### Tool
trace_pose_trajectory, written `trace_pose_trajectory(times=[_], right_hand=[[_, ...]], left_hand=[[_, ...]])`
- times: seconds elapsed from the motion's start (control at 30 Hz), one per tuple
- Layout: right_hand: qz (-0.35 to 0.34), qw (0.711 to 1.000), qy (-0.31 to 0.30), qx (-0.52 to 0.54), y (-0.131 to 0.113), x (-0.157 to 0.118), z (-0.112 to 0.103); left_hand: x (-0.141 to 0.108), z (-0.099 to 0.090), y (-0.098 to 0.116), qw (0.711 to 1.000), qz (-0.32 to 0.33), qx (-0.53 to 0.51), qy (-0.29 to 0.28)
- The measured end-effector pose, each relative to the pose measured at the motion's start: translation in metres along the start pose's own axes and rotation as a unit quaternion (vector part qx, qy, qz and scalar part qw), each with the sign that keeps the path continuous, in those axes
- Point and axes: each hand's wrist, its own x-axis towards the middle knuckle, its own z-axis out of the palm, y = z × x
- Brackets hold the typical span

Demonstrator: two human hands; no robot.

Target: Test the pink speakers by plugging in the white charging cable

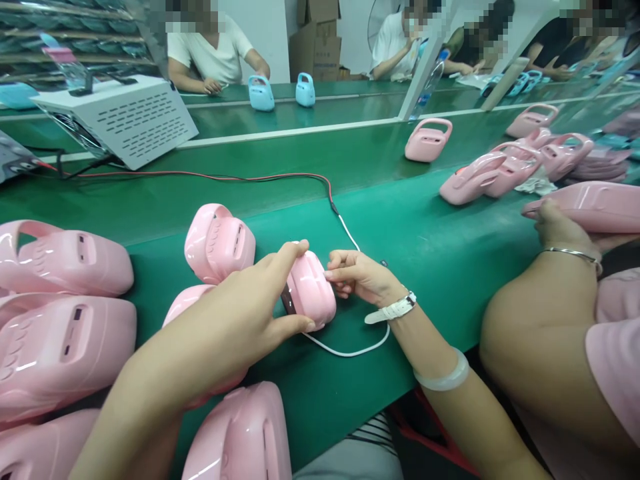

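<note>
My left hand [247, 307] grips a small pink plastic speaker case [313, 293] on the green table, thumb under it and fingers over its top. My right hand [357, 275] touches the case's right side with its fingertips; a white strap and a pale bangle sit on that wrist. A white cable [350, 350] loops on the table below the case and runs up to a red wire [225, 177]. Whether my right hand holds the cable's end is hidden.
Several pink cases [60, 263] lie at the left and near edge; one stands upright [219, 243] behind my left hand. A white vented box [120, 117] sits back left. A co-worker's arm [545, 333] works at the right with more pink cases [480, 177]. Blue cases [261, 93] stand on the far belt.
</note>
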Motion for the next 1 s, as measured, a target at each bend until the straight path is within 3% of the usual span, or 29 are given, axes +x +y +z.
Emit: trace_pose_trajectory(times=[0.2,0.33,0.53,0.73,1.0], right_hand=[[-0.034,0.999,0.005,-0.01,-0.006,0.005,0.006],[-0.031,0.999,-0.021,0.009,-0.004,0.004,0.006],[-0.057,0.998,0.032,0.021,0.002,-0.003,-0.007],[-0.015,1.0,-0.001,-0.025,0.005,-0.004,-0.008],[0.022,0.999,-0.045,0.022,0.008,0.001,-0.006]], left_hand=[[0.007,-0.005,0.004,0.999,-0.002,0.013,-0.036],[0.005,-0.006,0.006,1.0,-0.005,-0.028,-0.014],[-0.007,-0.001,0.007,0.999,-0.034,-0.022,-0.006],[-0.013,0.008,0.009,0.999,-0.047,0.005,0.02],[-0.016,0.011,0.009,0.998,-0.052,-0.012,0.043]])
